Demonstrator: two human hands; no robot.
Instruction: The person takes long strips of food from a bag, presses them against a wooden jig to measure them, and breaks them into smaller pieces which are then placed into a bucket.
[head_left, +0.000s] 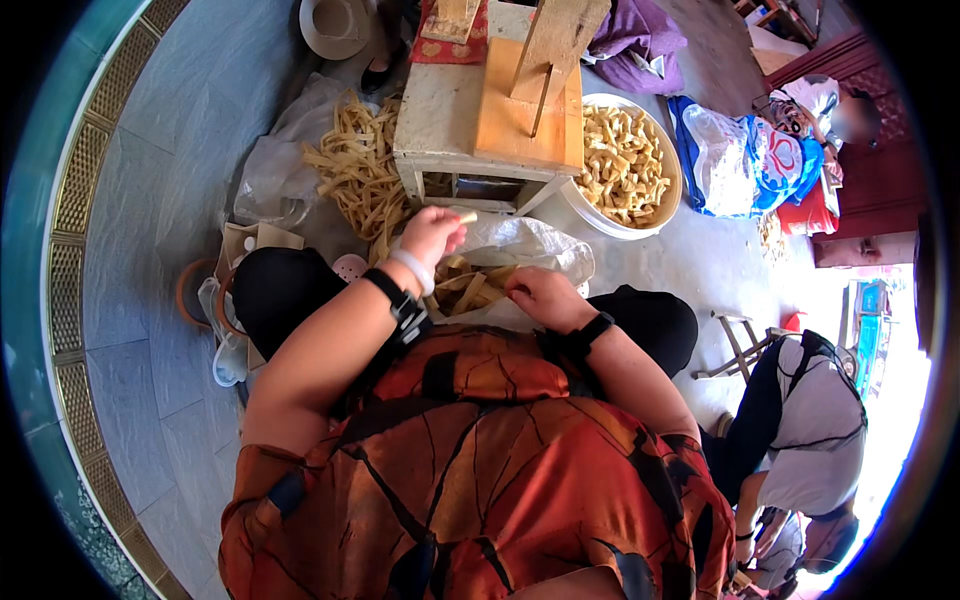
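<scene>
My left hand (435, 236) holds a small pale yellow piece (468, 218) between thumb and fingertips, in front of a low white wooden table. My right hand (547, 296) is curled at the right edge of an open white woven sack (559, 251) between my knees; whether its fingers hold anything is hidden. Flat tan strips (472, 289) lie in the sack, below and between both hands. Beyond them, a wooden board (525, 112) with an upright wooden block and a thin rod rests on the table (435, 120).
Right of the table stands a white bucket (667, 161) of short, folded tan pieces. Long tan strips (356, 161) are heaped on the floor at left, beside a clear plastic bag (281, 172). A cardboard box (259, 234) is near my left knee. Two people are at the right, near a wooden stool (739, 349).
</scene>
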